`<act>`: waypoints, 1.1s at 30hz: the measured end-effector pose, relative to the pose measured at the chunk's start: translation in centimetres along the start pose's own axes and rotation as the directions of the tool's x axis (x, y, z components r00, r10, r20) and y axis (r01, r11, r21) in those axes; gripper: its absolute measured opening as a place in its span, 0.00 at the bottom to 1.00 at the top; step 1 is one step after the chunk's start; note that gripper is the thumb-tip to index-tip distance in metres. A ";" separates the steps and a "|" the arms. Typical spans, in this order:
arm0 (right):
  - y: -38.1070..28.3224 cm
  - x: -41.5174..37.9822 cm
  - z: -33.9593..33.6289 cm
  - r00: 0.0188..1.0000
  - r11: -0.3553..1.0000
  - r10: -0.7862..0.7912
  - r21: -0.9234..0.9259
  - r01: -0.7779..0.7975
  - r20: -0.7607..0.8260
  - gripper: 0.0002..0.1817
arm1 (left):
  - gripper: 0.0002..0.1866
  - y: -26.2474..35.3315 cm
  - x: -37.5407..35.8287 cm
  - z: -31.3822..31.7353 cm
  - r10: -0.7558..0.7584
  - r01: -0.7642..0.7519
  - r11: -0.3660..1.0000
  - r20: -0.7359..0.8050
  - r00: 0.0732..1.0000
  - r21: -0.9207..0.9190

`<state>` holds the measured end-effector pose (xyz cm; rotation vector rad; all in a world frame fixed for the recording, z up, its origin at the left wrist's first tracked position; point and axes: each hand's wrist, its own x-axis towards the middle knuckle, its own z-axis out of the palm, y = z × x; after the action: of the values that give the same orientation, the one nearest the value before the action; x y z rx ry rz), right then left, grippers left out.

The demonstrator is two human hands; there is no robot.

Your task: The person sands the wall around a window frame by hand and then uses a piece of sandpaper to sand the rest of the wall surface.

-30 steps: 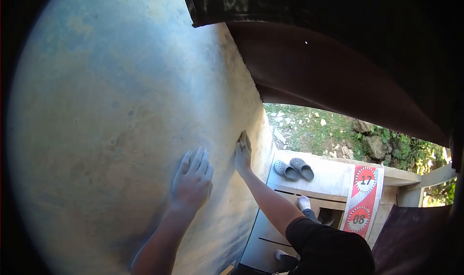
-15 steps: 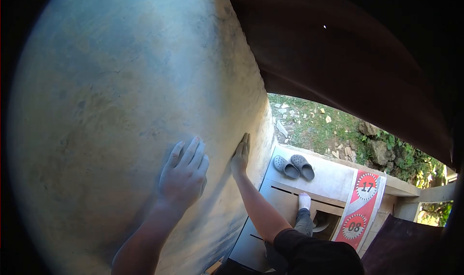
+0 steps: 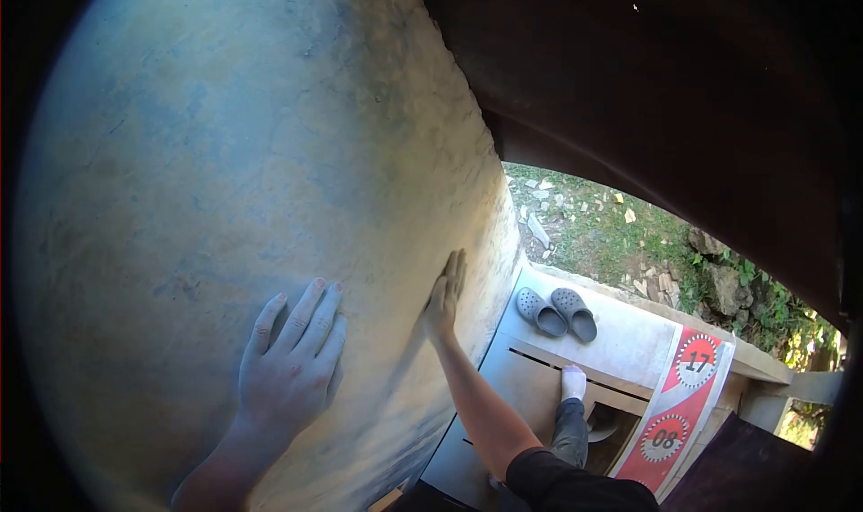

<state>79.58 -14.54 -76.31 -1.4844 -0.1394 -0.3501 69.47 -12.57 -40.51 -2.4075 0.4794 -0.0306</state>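
A large, pale, rough wall (image 3: 207,161) fills the left half of the head view. My left hand (image 3: 292,355) lies against it with the palm down and the fingers stretched out; nothing is in it. Farther right, close to the wall's outer edge, my right hand (image 3: 446,296) presses flat on the same surface, fingers extended. The palms of both hands are hidden. A dark sleeve (image 3: 575,485) covers my right upper arm. Below it a foot in a pale sock (image 3: 573,382) stands on the grey slatted surface.
Grey clogs (image 3: 557,314) sit on a pale ledge beside the wall. A red and white strip (image 3: 679,395) with numbers 17 and 08 lies right of the foot. Dark sheeting (image 3: 647,89) hangs overhead. Grass with rubble (image 3: 584,215) and rocks (image 3: 726,287) lie beyond the ledge.
My left hand has moved left and slightly down along the wall. My right hand stays at nearly the same place, its fingers a little more spread. The view has shifted slightly.
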 end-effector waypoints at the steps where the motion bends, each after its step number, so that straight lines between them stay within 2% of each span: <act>1: 0.8 1.6 -0.2 0.986 0.986 0.162 0.043 -0.160 -0.047 0.31 | 0.17 0.1 0.0 0.1 -0.002 0.002 1.000 0.003 1.000 -0.004; 2: 1.2 2.7 -0.3 0.945 0.947 0.314 0.092 -0.306 -0.087 0.31 | 0.17 0.2 -0.2 0.2 -0.003 0.004 1.000 0.003 1.000 -0.004; 3: 0.4 3.3 -0.1 0.947 0.949 0.308 0.092 -0.301 -0.085 0.31 | 0.17 0.3 -0.3 0.4 -0.002 0.002 1.000 0.011 1.000 -0.007; 6: -6.7 4.5 -0.4 1.000 0.992 0.014 0.123 -0.014 0.002 0.30 | 0.17 0.4 -0.4 0.7 0.004 -0.004 1.000 0.011 1.000 0.004; 7: -8.8 3.8 -0.4 1.000 0.992 0.009 0.126 -0.009 0.001 0.30 | 0.17 0.3 -0.4 0.7 0.014 -0.015 1.000 0.020 1.000 0.018; 9: -11.4 1.6 -0.6 0.978 0.982 -0.173 0.099 0.162 0.117 0.30 | 0.18 0.2 -0.5 0.6 0.013 -0.013 1.000 0.013 1.000 0.011; 11: -9.6 -0.3 -0.4 0.972 0.978 -0.208 0.041 0.205 0.105 0.30 | 0.20 0.2 -0.6 0.5 0.014 -0.014 1.000 0.006 1.000 0.003; 13: -5.8 -0.4 0.4 0.963 0.967 -0.251 -0.011 0.253 0.093 0.30 | 0.17 0.1 -0.6 0.5 0.021 -0.022 1.000 0.021 1.000 0.004; 15: -1.3 0.8 0.5 0.998 0.997 0.005 0.082 -0.001 -0.060 0.30 | 0.17 0.2 -0.4 0.5 0.017 -0.017 1.000 0.023 1.000 0.014; 16: -0.1 1.4 0.4 0.998 0.996 0.007 0.089 -0.002 -0.055 0.30 | 0.18 0.3 -0.4 0.4 0.012 -0.013 1.000 0.029 1.000 0.017; 18: 1.3 3.1 0.7 0.940 0.945 0.313 0.147 -0.293 -0.137 0.30 | 0.18 0.3 -0.3 0.4 0.007 -0.007 1.000 0.033 0.999 0.016; 19: -0.7 3.7 0.5 0.940 0.944 0.314 0.155 -0.293 -0.134 0.30 | 0.18 0.4 -0.2 0.4 0.005 -0.005 1.000 0.033 0.999 0.007; 22: -8.0 3.0 -0.1 1.000 0.992 -0.016 0.127 0.017 -0.004 0.29 | 0.18 0.4 -0.1 0.5 0.010 -0.011 1.000 0.029 1.000 0.019; 23: -9.9 1.8 0.1 1.000 0.991 -0.013 0.134 0.014 -0.007 0.29 | 0.18 0.3 -0.1 0.5 0.013 -0.014 1.000 0.033 0.999 0.025; 25: -12.5 -1.1 0.1 0.975 0.978 -0.202 0.069 0.196 0.090 0.29 | 0.18 0.3 -0.2 0.6 0.013 -0.014 0.999 0.021 1.000 0.035; 29: -7.7 -2.9 1.0 0.958 0.960 -0.281 0.017 0.280 0.067 0.29 | 0.18 0.2 -0.1 0.6 0.012 -0.012 0.999 0.010 1.000 0.033; 31: -4.3 -0.9 0.9 0.997 0.999 -0.025 0.038 0.028 -0.073 0.30 | 0.18 0.3 -0.1 0.4 0.007 -0.007 1.000 0.030 1.000 0.001; 33: -0.9 1.7 0.7 0.969 0.979 0.202 0.057 -0.196 -0.143 0.30 | 0.18 0.4 0.1 0.5 0.018 -0.018 1.000 0.047 0.999 -0.010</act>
<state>81.03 -14.12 -74.88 -1.4109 0.1202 -0.2916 69.50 -12.59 -41.17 -2.4073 0.4803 0.0368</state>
